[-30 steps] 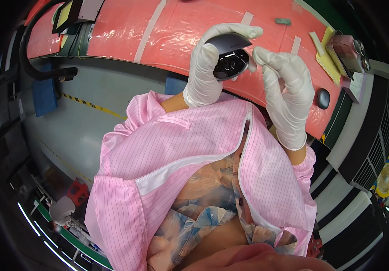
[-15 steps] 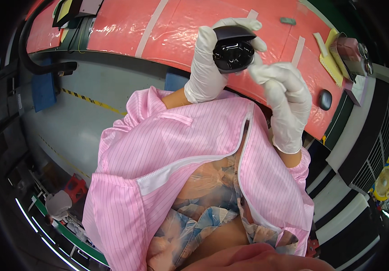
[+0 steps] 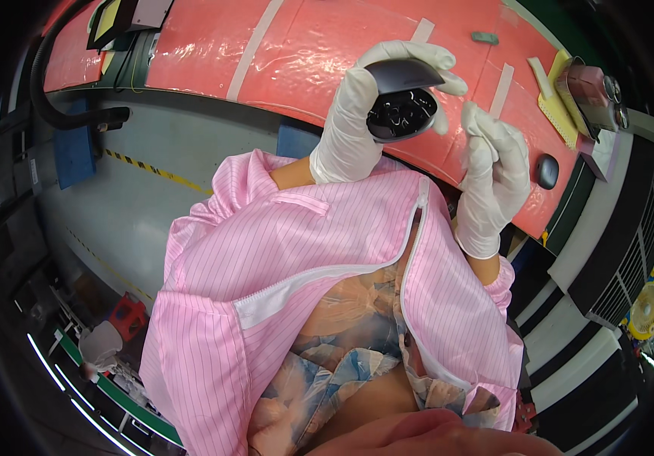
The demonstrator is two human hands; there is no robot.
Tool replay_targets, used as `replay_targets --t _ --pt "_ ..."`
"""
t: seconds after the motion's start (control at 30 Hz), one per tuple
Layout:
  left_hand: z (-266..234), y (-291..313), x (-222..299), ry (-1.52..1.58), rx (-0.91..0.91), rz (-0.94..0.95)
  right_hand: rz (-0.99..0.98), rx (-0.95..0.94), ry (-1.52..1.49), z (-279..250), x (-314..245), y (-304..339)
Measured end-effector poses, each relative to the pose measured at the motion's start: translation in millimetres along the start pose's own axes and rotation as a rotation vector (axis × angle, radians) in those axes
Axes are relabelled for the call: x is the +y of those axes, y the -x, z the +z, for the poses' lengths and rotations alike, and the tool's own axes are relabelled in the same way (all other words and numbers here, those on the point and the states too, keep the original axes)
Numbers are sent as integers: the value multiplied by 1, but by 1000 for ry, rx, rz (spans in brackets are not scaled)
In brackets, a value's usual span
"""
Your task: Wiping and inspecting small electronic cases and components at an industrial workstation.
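My left hand [image 3: 349,125], in a white glove, grips an open earbud charging case [image 3: 403,115] over the bench. Its dark rounded lid is raised, and the glossy black inside with moulded hollows faces me. To the right of the case, and apart from it, is my right hand [image 3: 494,171], also gloved. Its thumb and fingertips are pinched together; whatever may be between them is hidden against the white glove. A second dark case [image 3: 546,171], closed, lies on the bench to the right of that hand.
The bench has a red, plastic-covered mat [image 3: 304,68] with pale tape strips. A small green piece [image 3: 485,37] lies at the far side. Yellow pads [image 3: 556,102] stand beside a pinkish container [image 3: 587,91] at the right. A black hose [image 3: 45,106] curves at the left.
My right hand has drawn back to the right, away from the case. The left hand has shifted slightly right and tipped the case, so more of the lid's outside shows.
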State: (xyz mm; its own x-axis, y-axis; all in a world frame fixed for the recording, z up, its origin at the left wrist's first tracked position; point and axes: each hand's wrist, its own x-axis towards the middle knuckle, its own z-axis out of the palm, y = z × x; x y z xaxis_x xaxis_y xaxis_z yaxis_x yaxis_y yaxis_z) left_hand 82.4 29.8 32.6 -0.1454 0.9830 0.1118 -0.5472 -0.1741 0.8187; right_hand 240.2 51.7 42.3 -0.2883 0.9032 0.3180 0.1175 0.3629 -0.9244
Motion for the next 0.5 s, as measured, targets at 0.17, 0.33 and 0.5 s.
replay_targets --t 0.17,0.33,0.5 --pt "4 2 -6 -201 143 36 -582 -205 682 21 -20 -17" --pt "-1 7 -12 -421 194 150 -398 -214 868 27 -27 -16" --pt "1 5 -20 -216 209 105 -407 -279 334 31 -13 -15"
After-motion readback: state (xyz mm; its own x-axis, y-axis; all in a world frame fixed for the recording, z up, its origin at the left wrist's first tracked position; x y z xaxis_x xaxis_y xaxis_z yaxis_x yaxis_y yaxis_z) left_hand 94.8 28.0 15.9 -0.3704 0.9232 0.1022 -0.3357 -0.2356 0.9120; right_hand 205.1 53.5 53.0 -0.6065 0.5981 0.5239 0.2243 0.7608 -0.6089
